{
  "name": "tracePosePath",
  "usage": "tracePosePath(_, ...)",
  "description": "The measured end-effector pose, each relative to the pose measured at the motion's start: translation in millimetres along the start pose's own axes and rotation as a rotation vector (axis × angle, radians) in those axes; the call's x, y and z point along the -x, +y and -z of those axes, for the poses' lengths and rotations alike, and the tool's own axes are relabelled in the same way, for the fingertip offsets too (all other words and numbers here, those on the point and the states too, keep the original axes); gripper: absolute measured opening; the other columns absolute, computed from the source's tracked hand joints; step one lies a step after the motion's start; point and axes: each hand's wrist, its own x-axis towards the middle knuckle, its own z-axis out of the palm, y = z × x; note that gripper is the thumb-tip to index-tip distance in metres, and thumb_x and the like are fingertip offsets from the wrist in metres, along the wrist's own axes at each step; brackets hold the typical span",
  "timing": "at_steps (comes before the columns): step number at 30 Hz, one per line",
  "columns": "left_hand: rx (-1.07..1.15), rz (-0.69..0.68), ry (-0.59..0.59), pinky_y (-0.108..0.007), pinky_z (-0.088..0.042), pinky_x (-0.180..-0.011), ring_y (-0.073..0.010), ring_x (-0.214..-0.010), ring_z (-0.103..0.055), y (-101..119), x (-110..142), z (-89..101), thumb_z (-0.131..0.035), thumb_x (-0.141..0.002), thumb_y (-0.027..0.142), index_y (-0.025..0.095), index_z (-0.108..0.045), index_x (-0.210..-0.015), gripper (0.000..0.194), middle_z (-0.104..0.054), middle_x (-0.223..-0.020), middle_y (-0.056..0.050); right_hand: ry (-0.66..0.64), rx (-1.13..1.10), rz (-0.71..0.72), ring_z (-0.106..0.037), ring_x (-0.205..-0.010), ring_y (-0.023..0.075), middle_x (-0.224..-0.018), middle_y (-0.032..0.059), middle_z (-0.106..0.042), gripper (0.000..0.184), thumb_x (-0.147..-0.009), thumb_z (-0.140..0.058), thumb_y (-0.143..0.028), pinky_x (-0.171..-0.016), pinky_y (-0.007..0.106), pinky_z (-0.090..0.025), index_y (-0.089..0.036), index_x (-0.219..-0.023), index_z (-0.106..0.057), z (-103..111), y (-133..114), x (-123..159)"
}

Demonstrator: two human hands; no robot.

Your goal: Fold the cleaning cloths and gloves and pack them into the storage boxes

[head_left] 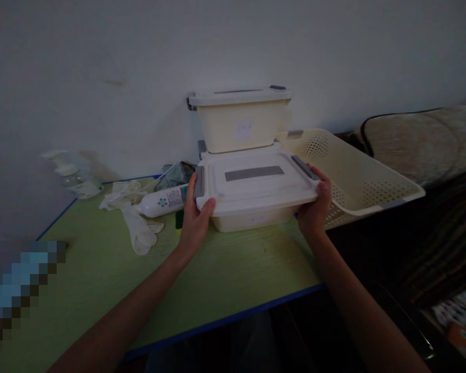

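A cream storage box with a white lid (252, 189) and grey clips is in front of me, low over the table. My left hand (196, 220) grips its left front corner, thumb on the lid edge and fingers along the grey clip. On the opposite side my right hand (314, 210) is wrapped round the right edge by the other clip. Right behind it a second lidded storage box (221, 127) sits higher up; what supports it is partly hidden. Beside my left hand lies a white bottle (161, 201) with printed text.
White gloves (137, 228) and a crumpled grey-green cloth (174, 175) lie on the green table (233, 280). A pump bottle (75, 178) stands at the back left. A perforated cream basket (373, 191) is on the right, near a beige cushion (423, 137). A blurred-out patch covers the left edge.
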Motion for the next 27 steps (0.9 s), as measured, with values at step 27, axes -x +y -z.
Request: tracePosePath(27, -0.696, -0.198, -0.6, -0.062, 0.004, -0.104, -0.0339, -0.138, -0.009, 42, -87, -12.3, -0.052, -0.073, 0.062, 0.021, -0.042, -0.133, 0.072, -0.021, -0.149, -0.012, -0.806, 0.576, -0.053, -0.033, -0.129, 0.0371, -0.129, 0.007, -0.054, 0.047, -0.059, -0.074, -0.048, -0.108, 0.059, -0.016, -0.026, -0.1, -0.067, -22, -34, -93)
